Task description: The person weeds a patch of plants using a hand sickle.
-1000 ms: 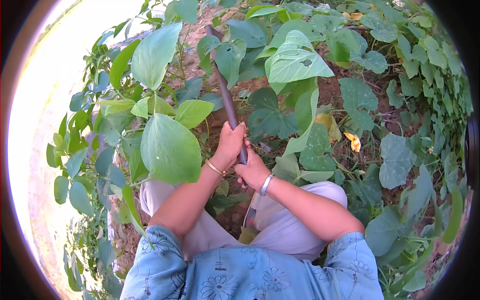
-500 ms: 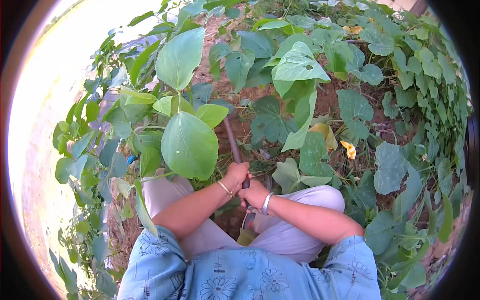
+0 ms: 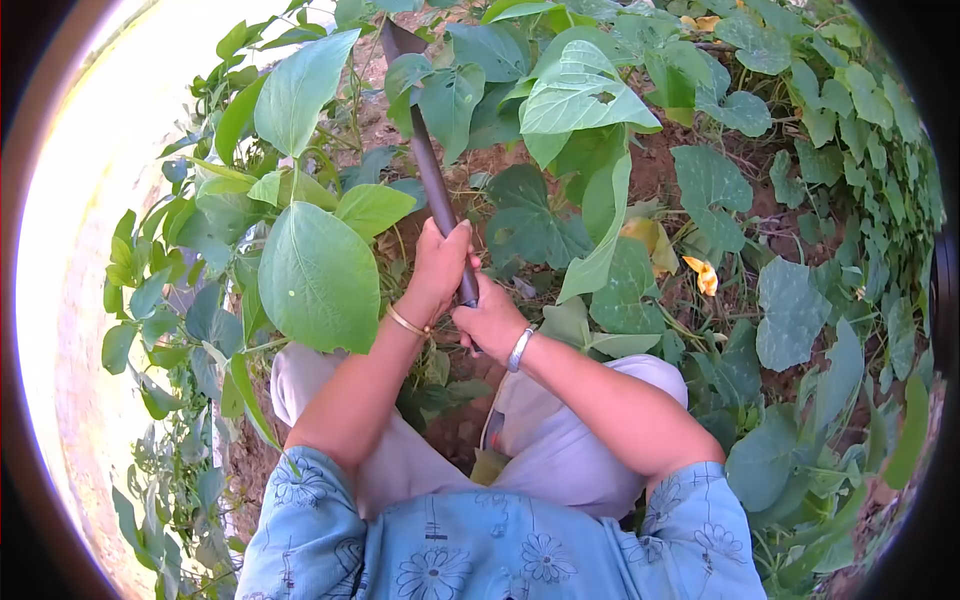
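My left hand (image 3: 440, 262) is wrapped round the dark, round handle of a hoe (image 3: 432, 180). Lower on the same handle, near its end, my right hand (image 3: 493, 320) is closed too, just below the left. The handle slants away from me, up and slightly left. At its far end a dark metal blade (image 3: 401, 40) shows among the leaves, raised above the soil and partly covered by foliage. A large green leaf (image 3: 318, 277) hangs just left of my left wrist.
Broad-leaved plants surround me, with a holed leaf (image 3: 585, 95) ahead and an orange-yellow flower (image 3: 704, 276) to the right. Vines crowd the right side. Brown soil (image 3: 650, 190) shows between stems. My bent knees (image 3: 650, 375) are close below my hands.
Both hands have moved up and away from me with the hoe. Its blade has come into view at the top. The leaves on the left have shifted leftward.
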Demonstrator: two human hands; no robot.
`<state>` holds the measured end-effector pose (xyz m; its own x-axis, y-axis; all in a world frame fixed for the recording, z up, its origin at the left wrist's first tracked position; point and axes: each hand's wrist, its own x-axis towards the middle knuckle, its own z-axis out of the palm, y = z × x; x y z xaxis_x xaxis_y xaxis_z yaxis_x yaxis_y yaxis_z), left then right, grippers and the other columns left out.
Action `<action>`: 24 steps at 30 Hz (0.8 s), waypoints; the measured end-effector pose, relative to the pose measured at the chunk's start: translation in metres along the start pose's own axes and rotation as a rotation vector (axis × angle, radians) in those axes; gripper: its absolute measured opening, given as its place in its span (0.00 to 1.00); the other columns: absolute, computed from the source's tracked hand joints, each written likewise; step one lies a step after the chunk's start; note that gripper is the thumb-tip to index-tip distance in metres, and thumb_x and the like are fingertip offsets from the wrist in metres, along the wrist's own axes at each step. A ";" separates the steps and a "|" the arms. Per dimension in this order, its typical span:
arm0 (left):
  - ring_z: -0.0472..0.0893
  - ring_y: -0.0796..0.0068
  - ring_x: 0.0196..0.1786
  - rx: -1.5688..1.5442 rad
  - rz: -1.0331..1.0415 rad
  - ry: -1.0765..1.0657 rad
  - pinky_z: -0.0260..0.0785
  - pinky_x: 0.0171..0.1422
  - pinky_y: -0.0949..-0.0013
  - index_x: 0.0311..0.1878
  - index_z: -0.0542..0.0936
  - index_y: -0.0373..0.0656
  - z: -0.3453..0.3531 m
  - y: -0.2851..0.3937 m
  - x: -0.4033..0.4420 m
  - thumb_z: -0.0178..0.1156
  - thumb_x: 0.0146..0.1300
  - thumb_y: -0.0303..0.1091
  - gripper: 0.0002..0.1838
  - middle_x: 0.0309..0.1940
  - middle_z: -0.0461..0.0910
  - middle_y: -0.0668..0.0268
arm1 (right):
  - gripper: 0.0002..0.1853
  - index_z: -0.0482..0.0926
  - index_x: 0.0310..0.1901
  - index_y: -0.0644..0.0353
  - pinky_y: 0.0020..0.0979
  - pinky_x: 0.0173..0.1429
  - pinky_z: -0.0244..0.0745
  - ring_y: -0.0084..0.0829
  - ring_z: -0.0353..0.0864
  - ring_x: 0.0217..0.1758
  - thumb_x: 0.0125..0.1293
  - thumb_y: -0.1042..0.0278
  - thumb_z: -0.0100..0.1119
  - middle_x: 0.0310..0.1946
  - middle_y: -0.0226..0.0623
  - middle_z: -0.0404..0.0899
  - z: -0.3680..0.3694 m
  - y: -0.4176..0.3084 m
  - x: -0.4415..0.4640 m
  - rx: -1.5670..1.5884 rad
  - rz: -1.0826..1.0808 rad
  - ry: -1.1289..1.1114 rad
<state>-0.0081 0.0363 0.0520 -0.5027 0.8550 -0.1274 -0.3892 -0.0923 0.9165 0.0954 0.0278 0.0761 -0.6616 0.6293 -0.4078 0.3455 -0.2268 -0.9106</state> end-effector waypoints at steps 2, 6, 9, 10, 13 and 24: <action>0.66 0.81 0.16 0.049 -0.008 0.051 0.61 0.19 0.78 0.28 0.63 0.42 -0.002 -0.015 0.008 0.48 0.56 0.33 0.07 0.17 0.65 0.70 | 0.10 0.63 0.34 0.58 0.23 0.12 0.63 0.20 0.66 0.13 0.47 0.77 0.46 0.16 0.29 0.65 -0.003 0.009 0.009 -0.049 0.039 0.018; 0.68 0.78 0.16 0.059 -0.383 0.058 0.62 0.19 0.74 0.25 0.66 0.38 -0.018 -0.063 0.010 0.48 0.54 0.32 0.08 0.16 0.66 0.67 | 0.08 0.65 0.32 0.58 0.25 0.12 0.64 0.22 0.66 0.13 0.47 0.76 0.47 0.16 0.30 0.66 -0.005 0.035 0.015 -0.014 0.202 -0.026; 0.69 0.75 0.15 0.140 -0.570 0.018 0.62 0.18 0.71 0.20 0.68 0.34 -0.021 -0.096 -0.015 0.48 0.51 0.31 0.10 0.14 0.67 0.65 | 0.03 0.67 0.28 0.59 0.27 0.14 0.66 0.24 0.69 0.15 0.49 0.74 0.48 0.16 0.31 0.69 0.007 0.071 0.004 -0.014 0.518 0.025; 0.69 0.75 0.15 0.148 -0.552 0.015 0.62 0.18 0.71 0.20 0.68 0.34 -0.020 -0.106 -0.024 0.48 0.51 0.31 0.10 0.13 0.67 0.64 | 0.03 0.68 0.27 0.60 0.28 0.13 0.66 0.25 0.69 0.14 0.49 0.73 0.49 0.15 0.33 0.69 0.011 0.076 -0.006 -0.017 0.505 0.066; 0.69 0.74 0.15 0.164 -0.533 0.007 0.62 0.18 0.70 0.22 0.68 0.32 -0.016 -0.102 -0.031 0.49 0.51 0.31 0.10 0.14 0.68 0.62 | 0.04 0.68 0.25 0.62 0.29 0.12 0.66 0.26 0.69 0.13 0.49 0.72 0.50 0.15 0.34 0.69 0.011 0.075 -0.014 -0.022 0.467 0.083; 0.67 0.78 0.15 -0.016 -0.370 0.004 0.61 0.18 0.75 0.24 0.66 0.39 -0.006 -0.022 -0.048 0.49 0.53 0.30 0.06 0.14 0.66 0.68 | 0.06 0.64 0.28 0.62 0.26 0.10 0.62 0.24 0.69 0.14 0.48 0.74 0.49 0.16 0.32 0.66 0.014 0.014 -0.047 0.128 0.222 -0.040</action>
<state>0.0201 -0.0061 0.0361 -0.3289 0.8299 -0.4506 -0.5574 0.2146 0.8020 0.1221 -0.0153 0.0815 -0.6060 0.5241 -0.5984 0.3995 -0.4500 -0.7987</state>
